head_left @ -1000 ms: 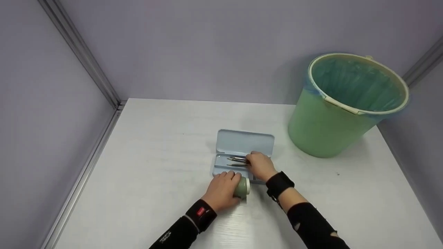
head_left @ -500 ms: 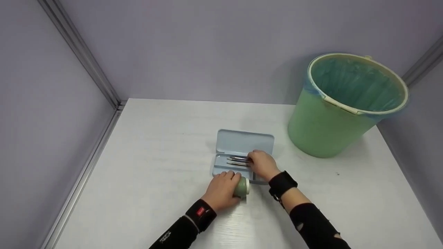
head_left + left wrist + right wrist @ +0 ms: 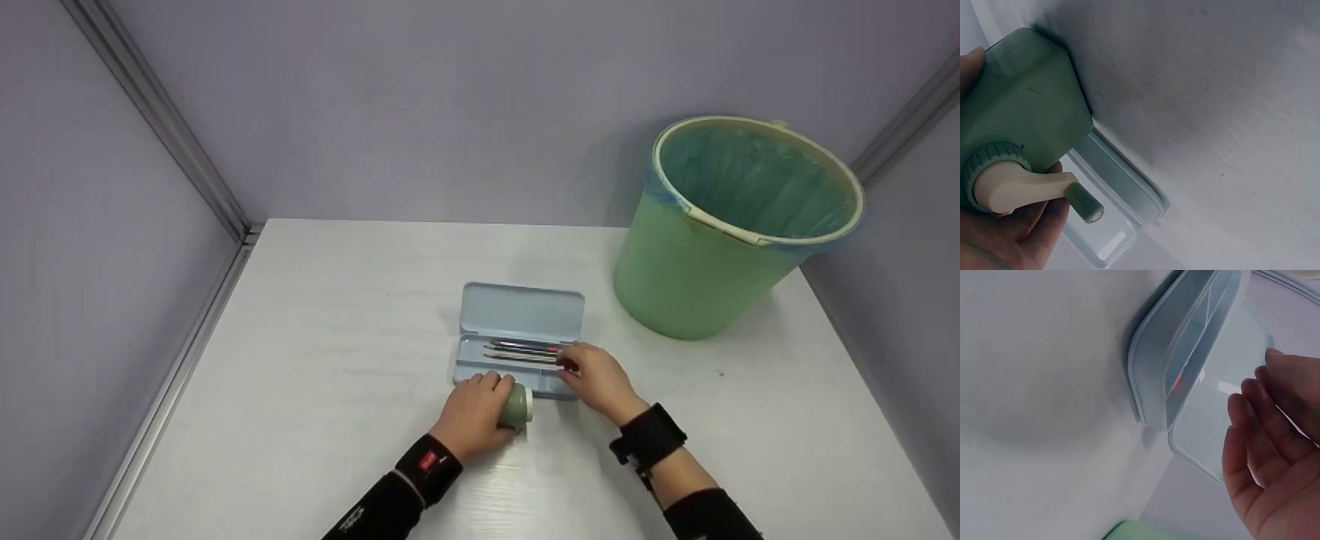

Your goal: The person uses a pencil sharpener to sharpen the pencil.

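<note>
My left hand [image 3: 472,416] grips a green pencil sharpener [image 3: 515,407] lying on its side by the near edge of the pencil case. In the left wrist view, the sharpener's cream crank [image 3: 1024,185] has a dark green knob, and fingers wrap around the body. The light-blue pencil case [image 3: 521,311] lies unfolded on the table, lid to the back. Several pencils [image 3: 521,352] rest in its back compartment. My right hand [image 3: 600,379] hovers at the case's right end, fingers loosely bent. The right wrist view shows nothing between those fingers [image 3: 1266,455].
A large green bin [image 3: 690,277] with a bag liner stands at the back right of the white table [image 3: 337,337]. Grey walls [image 3: 420,112] rise behind and at both sides. A small dark speck [image 3: 721,373] lies right of the right hand.
My right hand has let go of the pencils and drawn back to the right and nearer, showing more of them. The left hand still holds the sharpener. The head view has shifted slightly.
</note>
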The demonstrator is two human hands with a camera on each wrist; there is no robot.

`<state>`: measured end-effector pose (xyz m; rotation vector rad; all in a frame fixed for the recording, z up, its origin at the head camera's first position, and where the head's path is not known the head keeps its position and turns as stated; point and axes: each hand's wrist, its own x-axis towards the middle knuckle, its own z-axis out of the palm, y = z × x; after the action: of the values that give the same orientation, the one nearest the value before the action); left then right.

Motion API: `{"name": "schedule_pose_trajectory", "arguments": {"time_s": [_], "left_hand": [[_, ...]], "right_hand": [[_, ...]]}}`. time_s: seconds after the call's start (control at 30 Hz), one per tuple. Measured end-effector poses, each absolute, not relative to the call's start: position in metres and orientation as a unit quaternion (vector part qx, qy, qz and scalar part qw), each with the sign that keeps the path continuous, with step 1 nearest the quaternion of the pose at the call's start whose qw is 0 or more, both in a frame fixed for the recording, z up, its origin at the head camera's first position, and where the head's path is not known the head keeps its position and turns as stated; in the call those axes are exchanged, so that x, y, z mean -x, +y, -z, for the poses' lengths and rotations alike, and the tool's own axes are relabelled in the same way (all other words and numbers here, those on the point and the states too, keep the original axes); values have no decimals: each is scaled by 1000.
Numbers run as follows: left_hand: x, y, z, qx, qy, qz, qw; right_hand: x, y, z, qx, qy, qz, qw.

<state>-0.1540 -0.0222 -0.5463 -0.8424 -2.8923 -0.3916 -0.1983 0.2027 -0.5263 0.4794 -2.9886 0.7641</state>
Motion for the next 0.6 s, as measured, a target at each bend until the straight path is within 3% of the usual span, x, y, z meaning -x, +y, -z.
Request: {"name": "schedule_pose_trajectory", "arguments": {"time_s": [0.3,0.6], "left_hand": [[156,-25,545,272,-951,136,50],[160,-32,548,279,-946,154,54]], "right_hand": [[165,199,538,-159,-938,-307,-1],[156,166,551,-205,-921,-322,-76]]}}
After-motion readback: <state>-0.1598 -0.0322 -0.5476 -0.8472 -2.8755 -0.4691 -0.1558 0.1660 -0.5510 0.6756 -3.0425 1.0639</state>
